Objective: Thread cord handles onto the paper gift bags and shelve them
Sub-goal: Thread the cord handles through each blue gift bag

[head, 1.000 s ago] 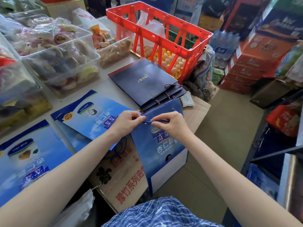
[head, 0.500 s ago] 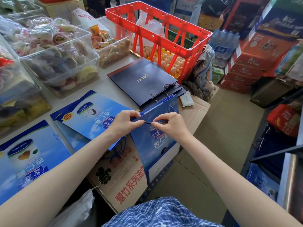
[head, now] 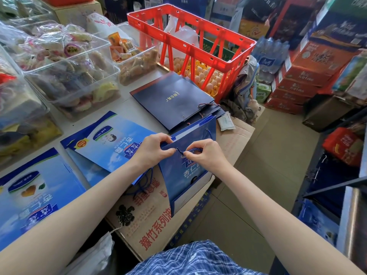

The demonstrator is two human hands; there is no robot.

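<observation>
A blue paper gift bag hangs folded flat in front of me, over a cardboard box. My left hand pinches the bag's top edge. My right hand pinches a blue cord handle whose dark tip sits at a hole near the top edge. More blue cords dangle beneath the bags lying on the table. Flat light-blue gift bags lie on the table at my left, and another lies nearer me. A stack of navy gift bags with cords lies behind my hands.
A red crate holding eggs stands behind the navy stack. Clear plastic bins of wrapped snacks fill the table's left side. A printed cardboard box sits under the bag. Stacked red cartons and bottled water line the floor at right.
The bag has been lifted and tilted a little. My right hand has drawn the cord into a small loop at the hole, with its dark tip now showing between my hands.
</observation>
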